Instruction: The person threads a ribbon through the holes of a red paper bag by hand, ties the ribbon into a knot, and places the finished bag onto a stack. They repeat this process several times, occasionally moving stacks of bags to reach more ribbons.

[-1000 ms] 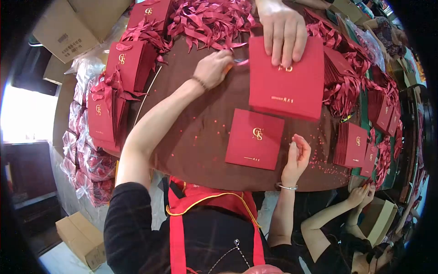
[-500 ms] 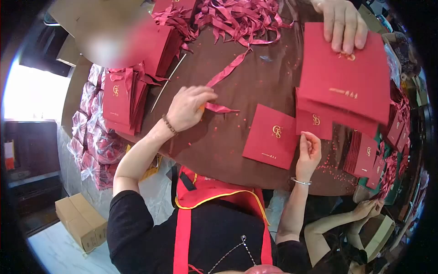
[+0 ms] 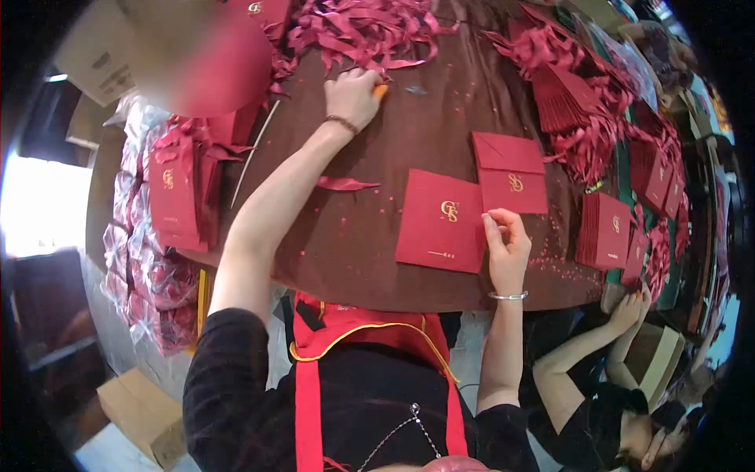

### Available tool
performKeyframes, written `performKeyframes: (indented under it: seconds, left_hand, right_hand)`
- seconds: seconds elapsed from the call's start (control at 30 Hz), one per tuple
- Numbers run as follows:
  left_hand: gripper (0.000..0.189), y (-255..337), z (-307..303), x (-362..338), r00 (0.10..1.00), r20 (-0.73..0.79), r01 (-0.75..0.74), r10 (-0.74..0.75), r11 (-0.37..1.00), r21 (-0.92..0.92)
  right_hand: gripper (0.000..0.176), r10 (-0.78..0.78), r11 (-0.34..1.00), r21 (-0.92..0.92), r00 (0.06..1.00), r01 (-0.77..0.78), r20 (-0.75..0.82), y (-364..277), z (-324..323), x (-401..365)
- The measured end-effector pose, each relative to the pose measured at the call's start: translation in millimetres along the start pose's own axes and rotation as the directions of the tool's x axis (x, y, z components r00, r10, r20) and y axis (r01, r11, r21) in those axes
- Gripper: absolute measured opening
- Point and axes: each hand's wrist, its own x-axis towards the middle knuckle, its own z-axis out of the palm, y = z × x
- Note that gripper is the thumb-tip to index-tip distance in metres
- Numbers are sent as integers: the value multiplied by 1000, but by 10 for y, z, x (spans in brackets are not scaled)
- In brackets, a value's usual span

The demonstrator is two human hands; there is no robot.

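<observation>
My left hand point(image 3: 354, 98), with a beaded bracelet at its wrist, is closed round a small orange object near the edge of a heap of red ribbons point(image 3: 370, 35). Beside the lower right edge of a flat red bag point(image 3: 440, 228) with gold letters is my right hand point(image 3: 509, 250), wearing a silver bangle. Its fingers are curled in against the thumb, and what they hold, if anything, is too small to tell. A second red bag point(image 3: 511, 181), its top part folded over, lies just above this hand. A loose piece of ribbon point(image 3: 346, 184) lies below my left forearm's outer side.
Stacked red bags point(image 3: 177, 197) stand at the left beside plastic-wrapped bundles point(image 3: 161, 275). A thin white stick point(image 3: 255, 153) lies near them. More bag stacks point(image 3: 604, 232) and ribbons are at the right. Another person's hands point(image 3: 629, 308) are at the lower right.
My left hand has moved up to the ribbon heap. Another person's hand and the large red bags under it have left the upper right. The view has shifted.
</observation>
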Motion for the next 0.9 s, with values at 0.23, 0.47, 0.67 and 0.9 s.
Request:
performKeyframes:
  seconds: [0.23,0.47,0.67,0.9]
  left_hand:
    - [13,270,-687,-653,929,369,257,-1,720,-645]
    - [15,539,-916,-1120,846,532,368,39,681,-634]
    - [11,692,-721,-1222,883,455,197,111,793,-576]
    - [11,642,-670,-1238,933,307,39,186,797,-602]
  right_hand:
    - [35,-158,895,-441,972,67,-173,426,-426,694]
    - [61,23,932,-355,991,-69,-132,834,-529,1018]
    - [68,194,972,-120,978,-202,-73,750,-526,952]
    - [58,-115,921,-371,992,124,45,800,-441,840]
